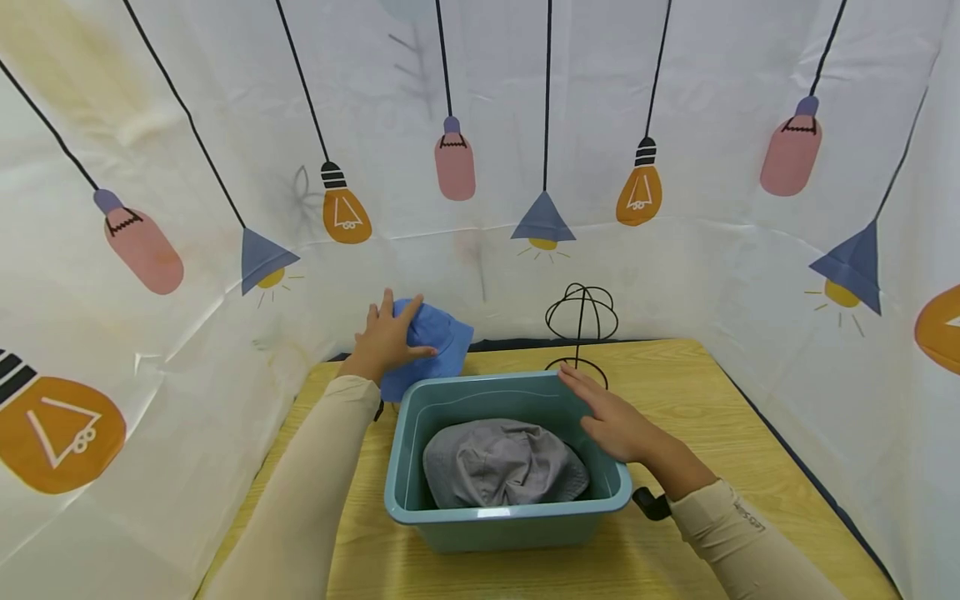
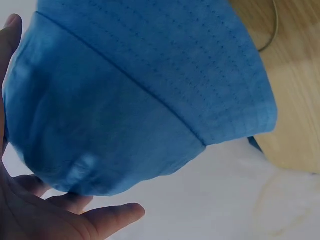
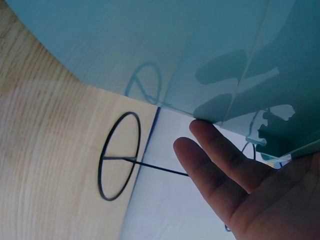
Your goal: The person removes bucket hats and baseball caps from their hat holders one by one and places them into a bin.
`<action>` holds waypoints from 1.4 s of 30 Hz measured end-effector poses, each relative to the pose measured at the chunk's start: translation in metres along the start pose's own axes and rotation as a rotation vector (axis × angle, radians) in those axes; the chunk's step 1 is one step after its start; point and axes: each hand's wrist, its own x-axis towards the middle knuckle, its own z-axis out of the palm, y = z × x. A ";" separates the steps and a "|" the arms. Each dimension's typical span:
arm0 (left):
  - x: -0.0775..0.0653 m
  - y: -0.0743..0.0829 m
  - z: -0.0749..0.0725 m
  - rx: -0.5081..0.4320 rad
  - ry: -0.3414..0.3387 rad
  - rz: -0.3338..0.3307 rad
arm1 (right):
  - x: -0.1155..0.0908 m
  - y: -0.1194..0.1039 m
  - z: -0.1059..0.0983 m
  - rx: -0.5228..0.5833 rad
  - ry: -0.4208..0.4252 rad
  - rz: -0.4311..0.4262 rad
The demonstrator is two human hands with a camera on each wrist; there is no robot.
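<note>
A blue bucket hat (image 1: 444,340) is at the back left of the table, its stitched brim showing in the left wrist view. My left hand (image 1: 387,340) lies against the hat's crown with fingers and thumb spread wide around it. In the middle of the table stands a teal plastic bin (image 1: 517,512) with a crumpled grey cap (image 1: 502,462) inside. My right hand (image 1: 617,421) is at the bin's right side, its fingers nearly straight along the rim. The right wrist view shows the fingertips (image 3: 202,127) right by the bin's outer wall.
Behind the bin stands a black wire hat stand (image 1: 580,325) with a round base and a domed top. The wooden table (image 1: 675,375) is enclosed by white fabric (image 1: 495,275) printed with hanging lamps and bulbs.
</note>
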 end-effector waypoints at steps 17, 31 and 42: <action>0.004 -0.002 0.007 0.026 0.041 0.082 | -0.001 0.001 0.000 -0.003 0.002 0.006; 0.002 0.000 0.001 0.005 0.040 0.083 | -0.003 0.001 0.003 0.000 0.001 0.023; 0.000 0.005 -0.009 -0.030 0.112 0.105 | -0.003 0.000 0.002 -0.006 0.003 0.015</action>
